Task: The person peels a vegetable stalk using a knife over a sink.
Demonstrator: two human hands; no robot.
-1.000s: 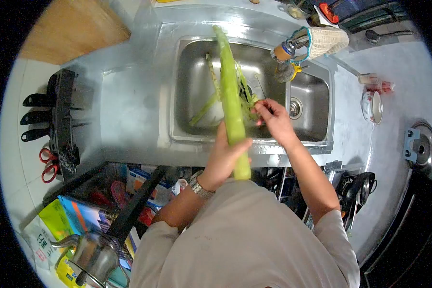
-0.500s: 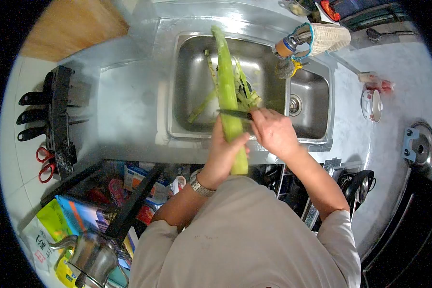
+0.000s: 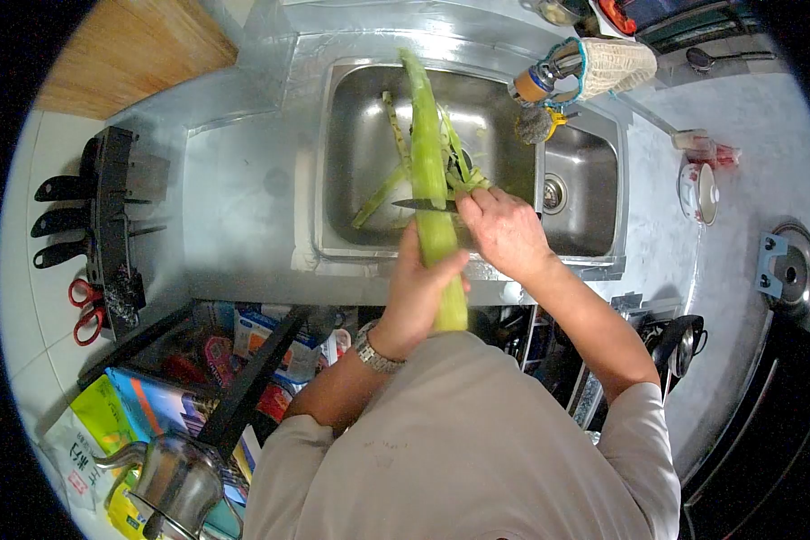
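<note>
A long, pale green stalk [image 3: 427,148] points up over the sink [image 3: 504,229], its lower end near my shirt. My left hand [image 3: 420,283] is wrapped round its lower part, thumb across the front. In my right hand [image 3: 506,229] is a knife [image 3: 414,205], its dark blade lying across the stalk just above my left hand. Strips of green peel [image 3: 380,196] lie in the large basin behind the stalk, some partly hidden by it and by my right hand.
On the left wall hangs a knife rack [image 3: 112,216] with red scissors [image 3: 87,310]. A faucet [image 3: 535,83] with a cloth [image 3: 616,67] stands behind the sink. A metal kettle [image 3: 178,481] is at lower left, and a bowl [image 3: 698,193] sits on the right counter.
My right hand has come in from the right of the stalk and laid the knife across it. Over the last half second the blade has shifted slightly left. My left hand keeps its hold.
</note>
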